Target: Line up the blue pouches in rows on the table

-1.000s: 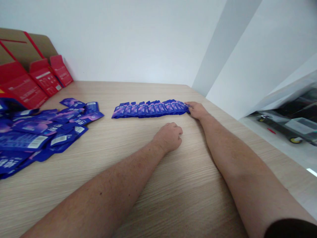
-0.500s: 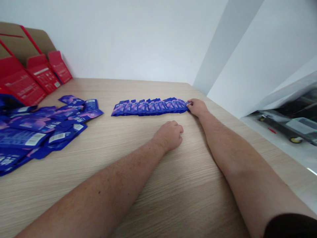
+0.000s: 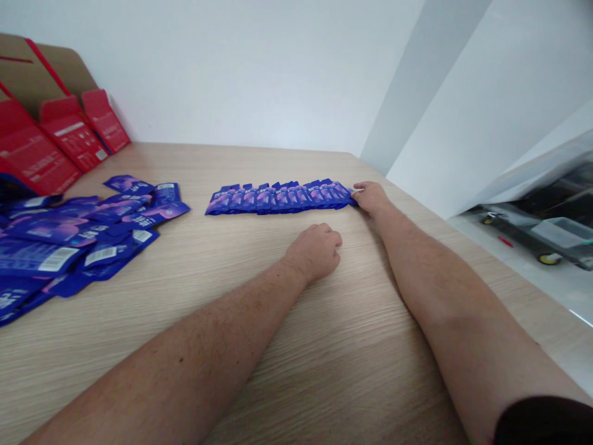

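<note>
A fanned row of blue and purple sachets [image 3: 278, 197] lies across the middle of the wooden table [image 3: 324, 346]. My right hand [image 3: 370, 198] rests at the row's right end, its fingers closed on the last sachet there. In front of the row my left hand [image 3: 316, 250] sits on the bare wood as a loose fist, holding nothing and touching no sachet.
A loose heap of the same blue sachets [image 3: 69, 235] covers the table's left side. Red cardboard boxes [image 3: 50, 139] with open flaps stand at the back left against the white wall. The table's right edge drops to a floor with a wheeled cart [image 3: 546, 241].
Both hands stay where they were. The view has drifted slightly, so the boxes and the heap sit a little further left and up.
</note>
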`<state>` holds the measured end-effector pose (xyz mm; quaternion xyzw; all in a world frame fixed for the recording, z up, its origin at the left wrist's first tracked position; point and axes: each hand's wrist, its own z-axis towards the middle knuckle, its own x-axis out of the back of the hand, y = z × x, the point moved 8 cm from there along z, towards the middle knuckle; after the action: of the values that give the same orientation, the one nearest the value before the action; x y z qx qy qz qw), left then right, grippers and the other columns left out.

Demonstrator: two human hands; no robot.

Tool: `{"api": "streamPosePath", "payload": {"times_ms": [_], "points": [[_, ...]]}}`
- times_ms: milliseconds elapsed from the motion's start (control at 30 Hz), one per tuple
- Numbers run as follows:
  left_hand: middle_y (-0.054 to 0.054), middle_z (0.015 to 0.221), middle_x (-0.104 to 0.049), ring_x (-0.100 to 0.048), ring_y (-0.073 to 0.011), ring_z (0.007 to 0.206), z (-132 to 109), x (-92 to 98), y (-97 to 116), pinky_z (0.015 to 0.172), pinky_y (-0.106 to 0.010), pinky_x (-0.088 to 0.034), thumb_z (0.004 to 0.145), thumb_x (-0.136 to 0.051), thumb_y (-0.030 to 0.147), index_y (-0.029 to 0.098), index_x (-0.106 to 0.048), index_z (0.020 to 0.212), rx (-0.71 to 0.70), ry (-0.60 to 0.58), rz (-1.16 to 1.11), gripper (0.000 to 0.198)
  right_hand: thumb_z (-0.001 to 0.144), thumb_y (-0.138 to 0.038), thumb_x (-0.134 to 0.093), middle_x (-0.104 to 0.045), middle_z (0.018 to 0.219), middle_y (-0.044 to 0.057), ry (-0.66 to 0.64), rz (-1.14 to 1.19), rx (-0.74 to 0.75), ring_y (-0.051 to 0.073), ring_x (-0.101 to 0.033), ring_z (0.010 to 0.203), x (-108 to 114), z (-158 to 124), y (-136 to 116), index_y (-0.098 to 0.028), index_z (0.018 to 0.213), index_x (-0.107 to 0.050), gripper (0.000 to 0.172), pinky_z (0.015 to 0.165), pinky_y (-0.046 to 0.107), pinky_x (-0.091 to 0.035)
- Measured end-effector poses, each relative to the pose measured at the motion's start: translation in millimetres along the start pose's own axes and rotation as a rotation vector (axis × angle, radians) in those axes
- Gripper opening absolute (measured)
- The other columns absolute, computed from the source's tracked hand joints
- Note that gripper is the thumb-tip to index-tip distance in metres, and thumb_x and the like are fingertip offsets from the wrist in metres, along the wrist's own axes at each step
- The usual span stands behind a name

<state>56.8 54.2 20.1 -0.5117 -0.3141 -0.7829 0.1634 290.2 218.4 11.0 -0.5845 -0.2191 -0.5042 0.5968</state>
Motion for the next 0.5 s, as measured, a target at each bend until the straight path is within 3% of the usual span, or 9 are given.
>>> {"api": "streamPosePath", "payload": {"times_ms": [167,333,500], "points": [[-0.012,0.114,-0.071,-0.063,-0.0241,0.113,0.0,0.9,1.1,0.108,-0.038,-0.05,0.086,-0.055,0.017,0.016,-0.075,0.112,0.004,-0.011,0.008,0.032,0.082,-0.027,-0.067,-0.078,0.103,0.014,0.018,0.021,-0.04,0.027,-0.072,0.088,8.9,-1.5,2.7,-0.014,0.128,-0.074,0.048,0.081,0.037,-0.059],[-0.013,0.115,-0.071,-0.063,-0.0247,0.114,0.0,-0.2,1.1,0.109,-0.039,-0.049,0.086,-0.055,0.017,0.016,-0.076,0.112,-0.004,-0.014,0.002,0.033,0.079,-0.023,-0.072,-0.078,0.104,0.013,-0.006,-0.066,-0.093,0.027,-0.072,0.094,25.6,-3.3,13.9,-0.014,0.124,-0.076,0.046,0.085,0.036,-0.057],[-0.013,0.115,-0.071,-0.063,-0.0248,0.115,0.5,-1.0,-0.3,0.108,-0.04,-0.05,0.086,-0.056,0.018,0.017,-0.075,0.111,-0.003,-0.011,0.0,0.032,0.079,-0.022,-0.074,-0.079,0.102,0.011,-0.041,-0.098,-0.089,0.026,-0.072,0.095,28.7,-2.4,19.1,-0.015,0.116,-0.08,0.038,0.081,0.033,-0.056]]}}
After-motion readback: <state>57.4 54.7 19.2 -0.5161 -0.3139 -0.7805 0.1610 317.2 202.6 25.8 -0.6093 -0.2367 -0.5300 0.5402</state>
